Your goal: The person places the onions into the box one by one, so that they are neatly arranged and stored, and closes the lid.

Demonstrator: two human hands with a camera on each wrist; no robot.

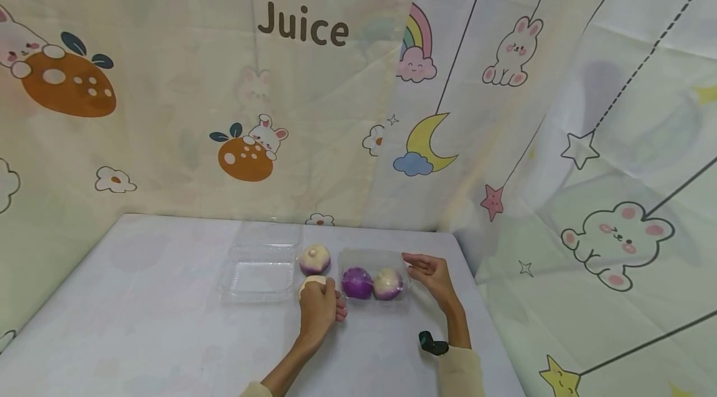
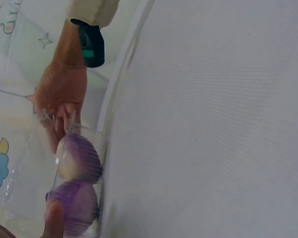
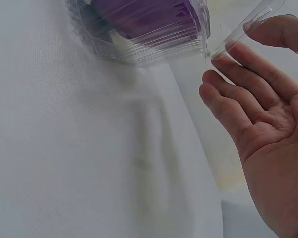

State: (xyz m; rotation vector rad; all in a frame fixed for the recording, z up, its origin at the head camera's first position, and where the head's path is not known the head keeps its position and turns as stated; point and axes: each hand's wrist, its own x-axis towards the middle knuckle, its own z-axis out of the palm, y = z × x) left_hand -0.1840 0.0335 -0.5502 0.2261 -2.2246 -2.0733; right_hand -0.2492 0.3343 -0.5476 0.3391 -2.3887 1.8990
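Observation:
A clear plastic box (image 1: 374, 257) stands on the table with two round purple-and-white things inside, perhaps turnips: a deep purple one (image 1: 356, 284) and a paler one (image 1: 388, 285). My right hand (image 3: 268, 114) pinches the thin lid edge at the box's right end between thumb and forefinger, its other fingers loosely bent. At the left end, my left hand (image 1: 318, 310) has bent fingers and its thumb (image 2: 53, 218) against the box; its exact grip is partly hidden. Behind that hand shows a pale round piece (image 1: 311, 283), largely covered. Another white-and-purple piece (image 1: 315, 259) sits just beyond it.
A second clear plastic box (image 1: 260, 282) lies opened to the left, its lid folded back. A white-covered table (image 1: 168, 322) spreads out below. Printed curtains (image 1: 313, 86) hang behind and at the right. The right wrist carries a dark device (image 1: 433, 343).

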